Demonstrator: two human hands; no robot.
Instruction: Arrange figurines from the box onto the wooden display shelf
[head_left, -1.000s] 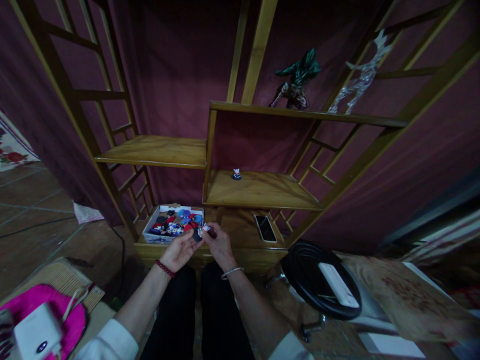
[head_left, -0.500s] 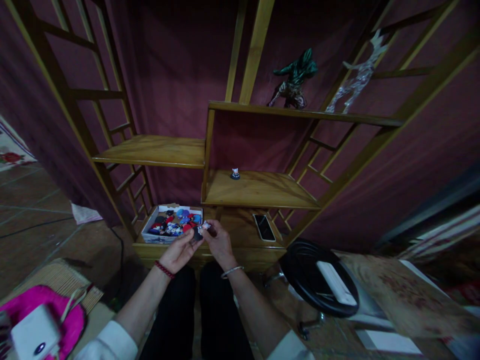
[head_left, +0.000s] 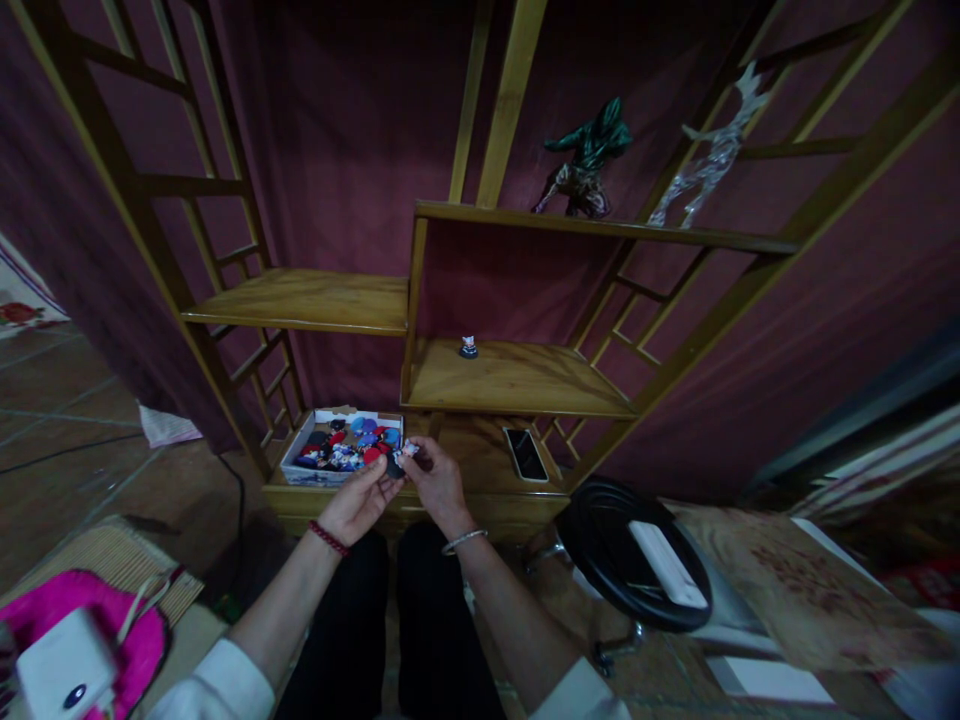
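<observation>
Between my two hands is a small white figurine (head_left: 407, 450) on a dark round base (head_left: 394, 467). My left hand (head_left: 364, 503) pinches the base between thumb and fingers. My right hand (head_left: 437, 485) grips the white upper part from the other side. Just behind my left hand, a shallow white box (head_left: 304, 474) holds several small red, blue, black and white pieces or figures. A similar small figurine (head_left: 469, 346) on a dark base stands upright on the middle shelf (head_left: 525, 382).
A phone (head_left: 526, 454) lies on the lowest shelf. A green and brown statue (head_left: 589, 160) and a clear figure (head_left: 709, 155) stand on the upper shelf. To the right is a black round stool (head_left: 600, 550) with a white object on it; a pink cushion (head_left: 146, 630) lies lower left.
The view has shifted very slightly. Both hands keep hold of the figurine in nearly the same place, with no other visible change.
</observation>
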